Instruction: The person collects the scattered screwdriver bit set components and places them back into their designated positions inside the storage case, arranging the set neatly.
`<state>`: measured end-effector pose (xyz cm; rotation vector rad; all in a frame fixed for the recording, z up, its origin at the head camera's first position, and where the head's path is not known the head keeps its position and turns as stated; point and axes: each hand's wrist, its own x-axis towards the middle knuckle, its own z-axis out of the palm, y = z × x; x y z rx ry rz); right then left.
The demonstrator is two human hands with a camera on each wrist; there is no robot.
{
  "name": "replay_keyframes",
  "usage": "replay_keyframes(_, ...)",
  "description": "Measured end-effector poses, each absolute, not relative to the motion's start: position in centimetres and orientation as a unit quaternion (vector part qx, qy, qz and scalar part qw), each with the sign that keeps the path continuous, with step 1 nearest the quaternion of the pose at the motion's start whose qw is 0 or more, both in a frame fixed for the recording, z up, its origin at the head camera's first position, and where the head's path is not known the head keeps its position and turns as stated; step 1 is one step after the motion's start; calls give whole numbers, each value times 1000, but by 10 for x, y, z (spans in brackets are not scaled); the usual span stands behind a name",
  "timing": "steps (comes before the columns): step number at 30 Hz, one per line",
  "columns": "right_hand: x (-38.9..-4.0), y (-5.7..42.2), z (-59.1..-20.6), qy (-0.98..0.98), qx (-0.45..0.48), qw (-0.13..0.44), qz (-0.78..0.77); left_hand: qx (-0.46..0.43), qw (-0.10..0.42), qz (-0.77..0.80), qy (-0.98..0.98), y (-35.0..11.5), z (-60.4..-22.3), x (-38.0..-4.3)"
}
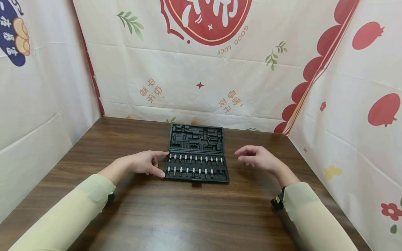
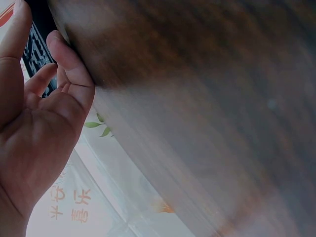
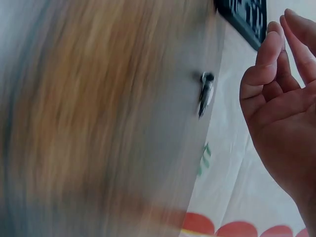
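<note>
An open black socket bit case [image 1: 196, 181] lies on the table, its lid [image 1: 196, 138] leaning back with moulded recesses on its inside. Two rows of silver bit sockets [image 1: 193, 170] stand in the lower half; a bare recess shows at the front row's right end. My left hand [image 1: 142, 163] touches the case's left side, index finger near the hinge and thumb at the front corner. To the right of the case, apart from it, my right hand [image 1: 259, 158] hovers with loosely bent fingers, holding nothing visible. A small metal bit [image 3: 205, 94] appears on the table in the right wrist view.
The brown wooden table [image 1: 176, 216] ends at a printed cloth [image 1: 194, 101] behind. More cloth hangs at the left [image 1: 41, 87] and right [image 1: 355, 115]. A dark wrist device [image 1: 277, 202] sits below my right sleeve.
</note>
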<state>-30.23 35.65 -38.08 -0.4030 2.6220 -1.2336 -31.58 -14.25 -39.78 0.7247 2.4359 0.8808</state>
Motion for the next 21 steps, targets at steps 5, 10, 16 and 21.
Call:
replay_keyframes(5,-301,376,-381,896,-112,92,-419,263,223,321,882,-143,-399,-316)
replay_keyframes(10,-303,391,-382,898,-101,82,-421,264,221,320,883,-143,-400,-317)
replay_keyframes(16,-308,401,-386,912,-77,87,-393,262,224,321,882,-143,-399,-316)
replay_keyframes(21,-316,402,-388,927,-75,98,-355,262,226,320,882,-142,-399,-316)
